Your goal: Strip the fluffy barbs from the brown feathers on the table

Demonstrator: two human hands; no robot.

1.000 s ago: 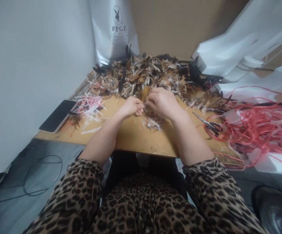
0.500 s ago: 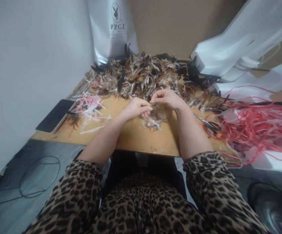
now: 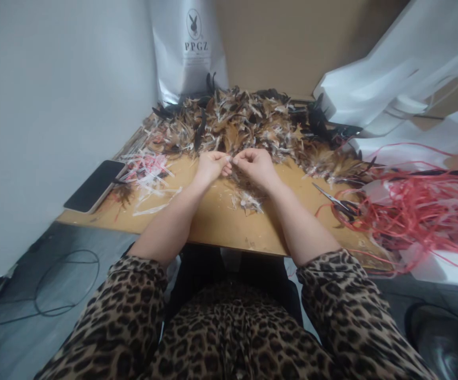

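My left hand and my right hand meet in the middle of the table, fingertips almost touching. Each is closed in a pinch. A brown feather rises just beyond the fingertips, its lower end seemingly in my left hand's pinch. What the right fingers pinch is too small to make out. Behind the hands spreads a big heap of brown, black and white feathers. Below my right hand lies a small clump of whitish feather scraps on the yellowish table.
A phone lies at the left edge beside pink and white strips. Scissors rest on the right, against a tangle of red plastic string. A white printed bag stands behind; white packaging leans at the back right.
The hands were together around a yellowish-brown feather, then moved slightly right with the right fingers lifted. Now both are back left, pinching, with a brown feather showing beyond them.
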